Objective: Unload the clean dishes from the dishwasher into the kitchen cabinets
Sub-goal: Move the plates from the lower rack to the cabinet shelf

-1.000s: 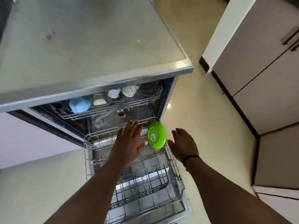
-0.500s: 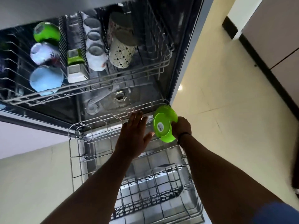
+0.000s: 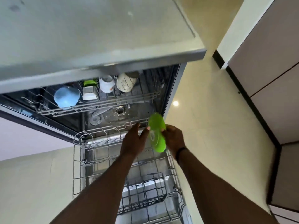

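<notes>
A bright green plate is tilted on edge above the far right corner of the pulled-out lower rack. My right hand grips its right rim. My left hand is beside it with fingers spread, the thumb touching the plate's left rim. The upper rack inside the dishwasher carries a blue bowl, a white square dish, a white mug and a speckled white cup.
The grey countertop overhangs the open dishwasher. Beige cabinet doors stand at the right, with cream floor between. A dark wire cutlery section sits in the near part of the lower rack.
My right hand closed on the green plate and lifted it from the lower rack. My left hand came up against its left rim. The view tilted back up toward the countertop.
</notes>
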